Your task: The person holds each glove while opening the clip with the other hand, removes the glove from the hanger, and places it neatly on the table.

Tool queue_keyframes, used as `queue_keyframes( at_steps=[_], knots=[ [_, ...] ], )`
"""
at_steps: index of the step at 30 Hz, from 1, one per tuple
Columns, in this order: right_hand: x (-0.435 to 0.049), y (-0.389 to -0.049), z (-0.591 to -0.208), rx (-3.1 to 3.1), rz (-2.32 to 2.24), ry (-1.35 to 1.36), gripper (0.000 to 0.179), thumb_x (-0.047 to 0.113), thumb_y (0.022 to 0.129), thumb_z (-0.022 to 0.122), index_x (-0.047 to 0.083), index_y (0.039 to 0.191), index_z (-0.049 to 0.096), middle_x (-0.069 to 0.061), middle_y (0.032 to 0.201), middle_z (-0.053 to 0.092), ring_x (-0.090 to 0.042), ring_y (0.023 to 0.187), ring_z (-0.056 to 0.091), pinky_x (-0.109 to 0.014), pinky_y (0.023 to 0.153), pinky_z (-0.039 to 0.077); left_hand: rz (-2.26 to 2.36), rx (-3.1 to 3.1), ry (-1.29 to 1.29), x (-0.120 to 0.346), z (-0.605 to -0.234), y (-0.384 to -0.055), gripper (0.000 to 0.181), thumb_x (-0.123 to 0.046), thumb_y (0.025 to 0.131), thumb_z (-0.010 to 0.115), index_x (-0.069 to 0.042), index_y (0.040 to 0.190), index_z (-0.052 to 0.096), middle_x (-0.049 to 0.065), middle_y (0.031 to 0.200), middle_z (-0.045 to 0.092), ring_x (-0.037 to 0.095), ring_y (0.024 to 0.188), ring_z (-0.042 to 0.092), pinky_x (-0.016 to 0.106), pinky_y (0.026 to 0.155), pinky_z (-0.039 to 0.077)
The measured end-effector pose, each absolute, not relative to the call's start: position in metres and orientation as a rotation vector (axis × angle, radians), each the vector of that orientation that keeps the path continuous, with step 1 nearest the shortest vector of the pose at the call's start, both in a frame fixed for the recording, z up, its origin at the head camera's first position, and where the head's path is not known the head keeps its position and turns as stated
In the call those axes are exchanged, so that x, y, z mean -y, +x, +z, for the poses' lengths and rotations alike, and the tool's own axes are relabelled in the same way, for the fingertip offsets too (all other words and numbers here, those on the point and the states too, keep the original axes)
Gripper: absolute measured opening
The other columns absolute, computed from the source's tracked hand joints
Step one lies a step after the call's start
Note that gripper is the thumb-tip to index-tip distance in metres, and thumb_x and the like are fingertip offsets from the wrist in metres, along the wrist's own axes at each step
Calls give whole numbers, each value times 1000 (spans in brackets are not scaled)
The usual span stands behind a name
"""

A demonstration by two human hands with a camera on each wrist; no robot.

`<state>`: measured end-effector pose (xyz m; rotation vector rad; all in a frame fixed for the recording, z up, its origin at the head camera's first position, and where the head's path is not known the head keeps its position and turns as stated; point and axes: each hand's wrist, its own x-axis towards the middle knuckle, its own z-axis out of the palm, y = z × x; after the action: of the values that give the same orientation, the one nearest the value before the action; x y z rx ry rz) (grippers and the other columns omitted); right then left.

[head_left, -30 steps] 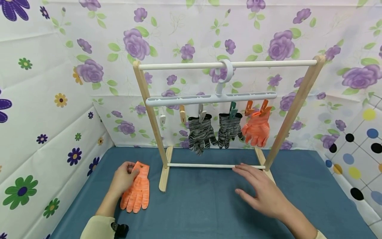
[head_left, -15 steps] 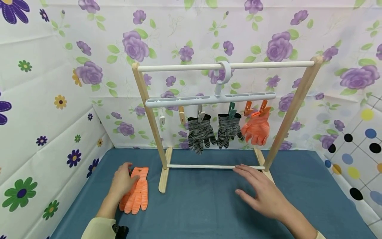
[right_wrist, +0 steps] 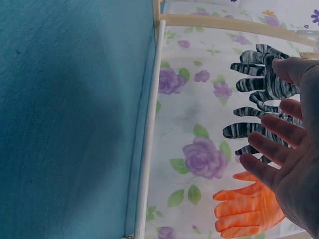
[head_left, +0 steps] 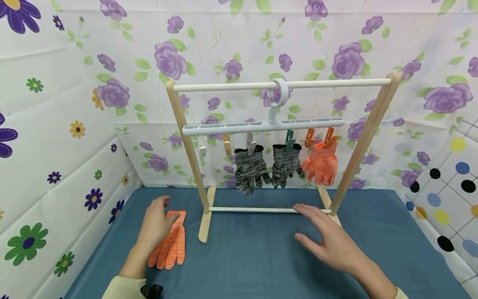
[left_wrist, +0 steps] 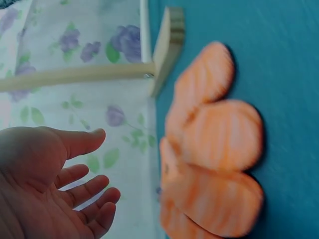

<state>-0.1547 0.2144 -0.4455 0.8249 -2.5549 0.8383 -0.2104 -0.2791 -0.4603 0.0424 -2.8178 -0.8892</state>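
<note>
Your bare left hand (head_left: pixel 154 224), fingers loosely spread and holding nothing, hovers just above the orange streaked knit glove (head_left: pixel 174 245), which lies near the left edge of the blue cloth-covered table (head_left: pixel 254 257), fingers toward its near edge. Your bare right hand (head_left: pixel 332 241), fingers extended, holds nothing, well apart from that glove.

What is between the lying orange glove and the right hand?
In the head view, from the orange glove: the left wooden rack foot, then bare blue cloth to the right hand; a white rod runs behind.
</note>
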Motion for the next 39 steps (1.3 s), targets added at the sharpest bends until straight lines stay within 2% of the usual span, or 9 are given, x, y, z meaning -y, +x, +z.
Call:
queue_keyframes(
  at_steps=[7, 20, 25, 28, 34, 39],
  knots=[
    [-210, -158, -439, 2521, 878, 849, 71, 30, 99, 80, 33, 161, 45, 5, 158, 50, -21, 140, 54, -56, 99, 54, -990, 2770, -30, 261, -439, -202, 64, -17, 102, 76, 3, 154, 44, 26, 135, 54, 43, 116, 57, 55, 86, 52],
    [-200, -166, -414, 2475, 963, 848, 71, 30, 99, 80, 30, 161, 45, 5, 158, 50, -19, 143, 51, -52, 105, 52, -1025, 2662, -175, 232, -421, -199, 58, -16, 99, 79, -2, 148, 52, 17, 128, 59, 34, 107, 61, 51, 85, 55],
    [-195, -171, -405, 2433, 960, 862, 71, 24, 98, 81, 27, 160, 47, 3, 155, 54, -20, 135, 56, -50, 102, 52, -1024, 2635, -222, 221, -417, -199, 55, -16, 98, 80, -2, 145, 55, 14, 126, 61, 29, 103, 62, 49, 85, 56],
    [-192, -175, -400, 2404, 956, 874, 70, 20, 98, 81, 24, 160, 48, 0, 154, 56, -21, 130, 57, -51, 99, 52, -1039, 2626, -244, 214, -414, -199, 54, -14, 98, 80, -3, 145, 56, 14, 125, 62, 29, 104, 62, 50, 86, 56],
    [-186, -182, -390, 2376, 956, 881, 68, 21, 97, 82, 17, 158, 51, 1, 155, 55, -23, 124, 60, -58, 101, 44, -1106, 2596, -286, 203, -408, -201, 55, -12, 98, 80, -3, 146, 55, 16, 128, 62, 31, 106, 63, 53, 89, 55],
    [-181, -186, -382, 2358, 969, 908, 69, 20, 97, 82, 12, 157, 51, -4, 153, 57, -24, 128, 61, -55, 102, 50, -1177, 2560, -352, 194, -403, -201, 57, -17, 99, 80, -5, 148, 53, 14, 134, 61, 30, 112, 61, 52, 94, 54]
  ],
)
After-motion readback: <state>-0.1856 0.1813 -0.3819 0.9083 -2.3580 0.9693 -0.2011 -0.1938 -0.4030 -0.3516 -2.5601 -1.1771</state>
